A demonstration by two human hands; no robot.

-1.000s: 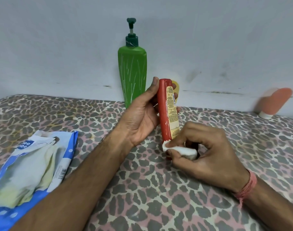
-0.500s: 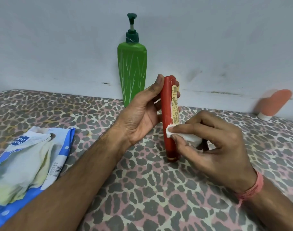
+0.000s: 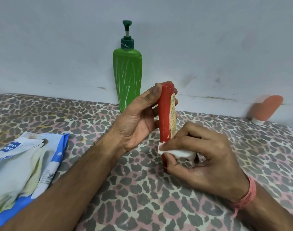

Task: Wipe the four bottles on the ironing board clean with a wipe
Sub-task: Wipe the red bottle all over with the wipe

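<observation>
Nearest, right hand [image 3: 204, 155] pinching white wipe [image 3: 177, 152] against red bottle's [image 3: 165, 117] lower side. Left hand [image 3: 139, 120] curled round that upright bottle. Left of it, wipes pack [image 3: 24, 164] at ironing board's [image 3: 142, 205] edge. Behind, green pump bottle [image 3: 127, 79]; far right, pink tube [image 3: 265, 109] against wall.

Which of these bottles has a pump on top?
The green bottle standing against the wall; the red bottle and peach tube have none.

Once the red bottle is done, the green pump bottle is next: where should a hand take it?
Grip the green pump bottle round its broad upper body, below the dark pump head, coming from the front: it stands upright against the wall, so the back looks blocked.
</observation>
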